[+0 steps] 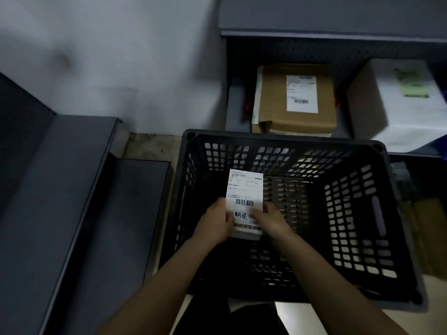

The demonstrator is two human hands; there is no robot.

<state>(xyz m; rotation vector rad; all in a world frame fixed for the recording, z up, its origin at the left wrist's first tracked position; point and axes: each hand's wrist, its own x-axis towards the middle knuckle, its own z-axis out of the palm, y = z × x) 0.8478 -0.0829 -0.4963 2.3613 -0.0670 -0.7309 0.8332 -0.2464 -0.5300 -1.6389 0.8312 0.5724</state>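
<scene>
A small white parcel [244, 192] with a shipping label, a barcode and handwritten characters is held inside a black perforated plastic crate [377, 213]. My left hand [215, 221] grips the parcel's left edge. My right hand [271, 218] holds its right lower edge, fingers curled over the label. Both forearms reach down into the crate from the near side. The parcel's underside is hidden.
A brown cardboard box [273, 100] with a white label and a white box [406, 105] sit on a low shelf behind the crate. Dark grey metal shelves [60, 189] stand at the left. A pale wall [121, 56] rises beyond.
</scene>
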